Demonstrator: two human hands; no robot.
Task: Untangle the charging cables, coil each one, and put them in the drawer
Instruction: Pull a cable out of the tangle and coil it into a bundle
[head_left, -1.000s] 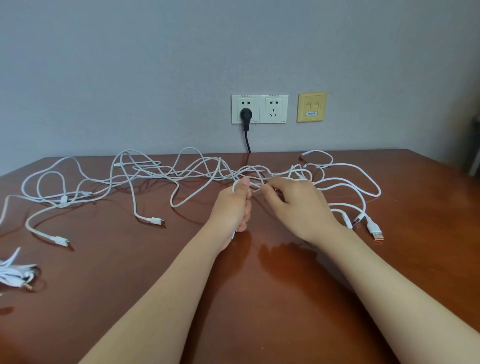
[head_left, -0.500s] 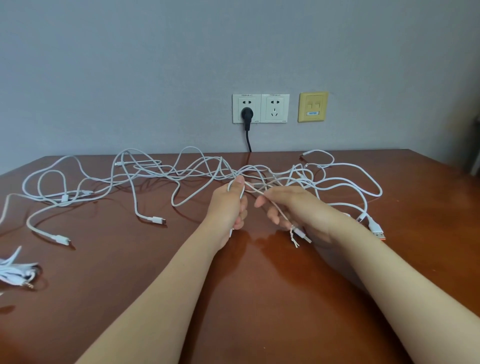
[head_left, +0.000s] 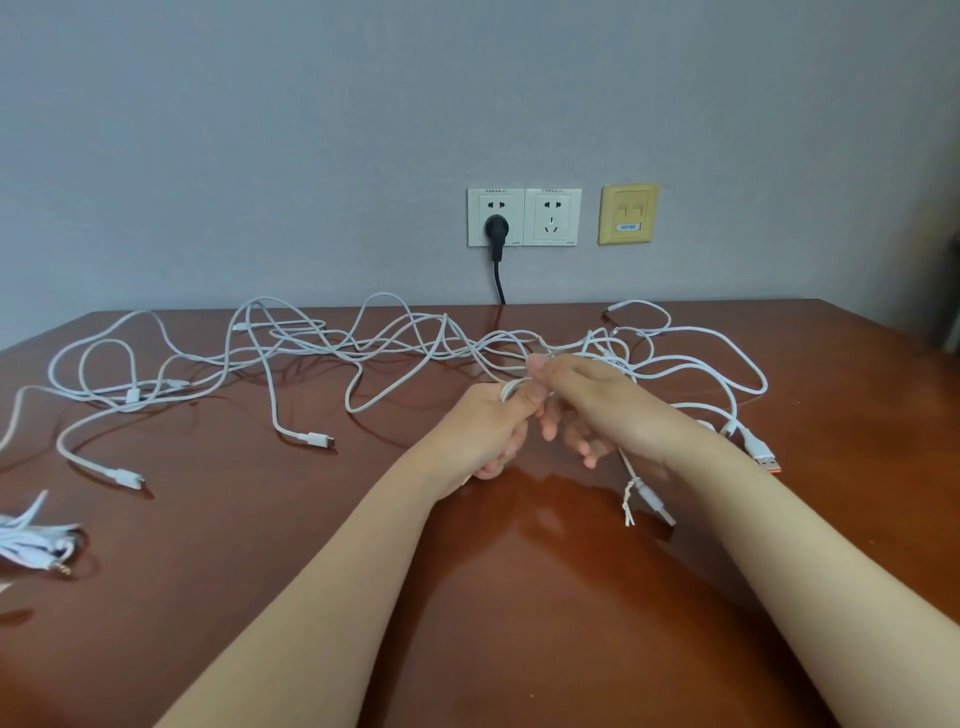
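Untangling is in hand: at frame centre the left hand (head_left: 485, 431) curls round a loop of thin white charging cable (head_left: 511, 388), and the right hand (head_left: 602, 410) pinches a strand (head_left: 563, 357) beside it. Next, probably, that strand needs drawing clear of the tangle (head_left: 395, 348) on the glossy brown table (head_left: 519, 597).

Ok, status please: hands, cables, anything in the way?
Left hand grips a cable loop; right hand pinches it too. Other cables tangled across the table. Drawer not in view; nothing blocks the hands.
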